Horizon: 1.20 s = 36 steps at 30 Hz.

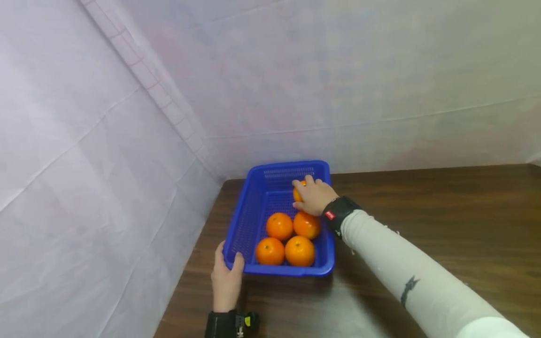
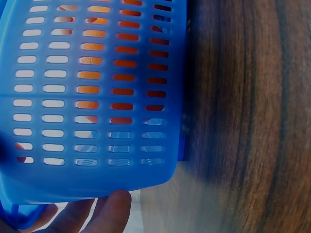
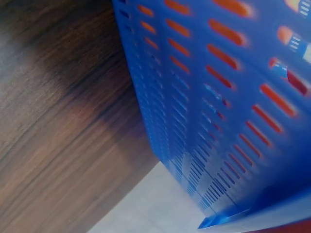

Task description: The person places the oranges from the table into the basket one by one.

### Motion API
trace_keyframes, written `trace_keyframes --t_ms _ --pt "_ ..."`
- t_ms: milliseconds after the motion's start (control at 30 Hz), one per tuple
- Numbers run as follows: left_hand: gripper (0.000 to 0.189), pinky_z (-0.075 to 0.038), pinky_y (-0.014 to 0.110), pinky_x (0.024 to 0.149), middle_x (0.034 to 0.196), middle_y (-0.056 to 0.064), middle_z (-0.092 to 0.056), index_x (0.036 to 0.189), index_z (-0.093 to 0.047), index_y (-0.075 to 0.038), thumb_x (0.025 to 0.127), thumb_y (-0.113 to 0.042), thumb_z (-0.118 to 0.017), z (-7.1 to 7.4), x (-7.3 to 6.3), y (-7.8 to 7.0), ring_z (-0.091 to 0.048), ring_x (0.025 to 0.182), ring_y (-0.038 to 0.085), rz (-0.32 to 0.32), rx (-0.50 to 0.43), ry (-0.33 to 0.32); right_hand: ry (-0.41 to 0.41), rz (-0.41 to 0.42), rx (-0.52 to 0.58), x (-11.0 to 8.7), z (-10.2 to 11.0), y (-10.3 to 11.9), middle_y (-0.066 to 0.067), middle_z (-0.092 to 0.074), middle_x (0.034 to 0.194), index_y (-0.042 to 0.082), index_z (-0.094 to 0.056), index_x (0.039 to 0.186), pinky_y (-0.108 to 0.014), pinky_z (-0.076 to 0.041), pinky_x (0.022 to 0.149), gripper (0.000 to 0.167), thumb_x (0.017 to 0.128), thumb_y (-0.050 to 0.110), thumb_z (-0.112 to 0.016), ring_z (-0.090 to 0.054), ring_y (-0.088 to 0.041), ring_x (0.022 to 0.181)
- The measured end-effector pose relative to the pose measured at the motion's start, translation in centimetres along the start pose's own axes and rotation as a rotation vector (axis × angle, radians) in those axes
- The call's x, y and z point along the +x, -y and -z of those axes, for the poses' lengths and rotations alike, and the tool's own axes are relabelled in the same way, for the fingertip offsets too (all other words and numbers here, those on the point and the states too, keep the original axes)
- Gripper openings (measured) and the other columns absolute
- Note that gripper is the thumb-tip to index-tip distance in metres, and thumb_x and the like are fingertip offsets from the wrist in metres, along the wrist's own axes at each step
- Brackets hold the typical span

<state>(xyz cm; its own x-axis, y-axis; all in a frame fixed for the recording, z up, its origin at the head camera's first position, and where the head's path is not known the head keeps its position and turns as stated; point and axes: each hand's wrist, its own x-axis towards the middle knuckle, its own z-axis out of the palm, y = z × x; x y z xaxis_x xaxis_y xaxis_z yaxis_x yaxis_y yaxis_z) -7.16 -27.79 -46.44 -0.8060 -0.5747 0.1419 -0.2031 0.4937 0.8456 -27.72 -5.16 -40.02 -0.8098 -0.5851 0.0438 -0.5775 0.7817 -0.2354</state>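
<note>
A blue plastic basket [image 1: 241, 213] with slotted walls stands on the table. Its near left corner is gripped by my left hand [image 1: 227, 280], thumb over the rim and fingers against the outer wall. In the left wrist view those fingers [image 2: 109, 213] curl under the basket's rim. My right hand [image 1: 314, 195] reaches into the basket's far right part and grips an orange [image 1: 298, 194], partly covered by the fingers. Nearer in the basket sit several more oranges [image 1: 280, 226]. The right wrist view shows the slotted outer wall [image 3: 194, 97] with orange behind it; the right hand is hidden there.
The brown wooden table [image 1: 422, 202] stretches away to the right of the basket. White sheeting [image 1: 359, 84] hangs behind it, and more sheeting [image 1: 105, 178] rises along the left edge.
</note>
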Motion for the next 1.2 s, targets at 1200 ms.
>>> trace_keyframes --t_ms 1200 --pt "0.055 -0.047 0.057 0.102 0.138 0.021 -0.061 0.15 -0.042 -0.016 0.098 -0.025 -0.059 0.4 -0.9 -0.6 -0.062 0.12 0.036 0.009 -0.022 0.007 0.095 0.022 -0.268 -0.6 -1.4 -0.5 -0.016 -0.051 0.15 0.02 -0.042 0.154 -0.047 -0.043 0.102 0.055 0.105 0.044 -0.043 -0.057 -0.035 0.129"
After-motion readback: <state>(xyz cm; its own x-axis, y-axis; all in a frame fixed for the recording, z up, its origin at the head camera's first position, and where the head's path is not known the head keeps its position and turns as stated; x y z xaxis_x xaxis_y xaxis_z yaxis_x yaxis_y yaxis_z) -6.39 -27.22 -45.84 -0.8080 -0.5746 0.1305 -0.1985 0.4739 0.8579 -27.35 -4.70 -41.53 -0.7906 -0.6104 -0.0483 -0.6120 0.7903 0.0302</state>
